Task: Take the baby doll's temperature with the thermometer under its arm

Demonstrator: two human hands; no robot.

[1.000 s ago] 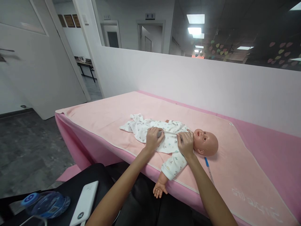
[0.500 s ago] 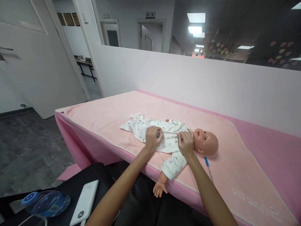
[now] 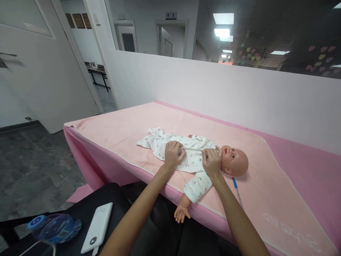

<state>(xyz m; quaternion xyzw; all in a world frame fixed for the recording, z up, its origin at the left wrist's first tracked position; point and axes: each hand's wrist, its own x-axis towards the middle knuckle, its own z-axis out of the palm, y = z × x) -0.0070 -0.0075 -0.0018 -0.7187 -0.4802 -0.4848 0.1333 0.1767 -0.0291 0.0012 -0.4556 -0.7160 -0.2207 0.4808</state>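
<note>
A bald baby doll (image 3: 234, 161) lies on its back on the pink cloth, its head to the right. It wears a white baby onesie (image 3: 191, 164) with small prints, whose legs lie flat at the left. My left hand (image 3: 173, 154) pinches the front edge of the onesie near the waist. Near the doll's neck, my right hand (image 3: 211, 160) is closed on the same edge. Between my hands that edge runs straight and taut. One doll arm, in its sleeve, reaches toward me, and its bare doll hand (image 3: 182, 212) overhangs the table edge.
The table (image 3: 119, 124) has a pink cover and stands against a white wall (image 3: 213, 89). A blue-capped pen (image 3: 234, 183) lies beside the doll's head. On a black chair at the left are a water bottle (image 3: 57, 229) and a white power bank (image 3: 97, 227) with a cable.
Both hands keep their grip on the onesie's edge, with hardly any movement. The view has shifted very slightly.
</note>
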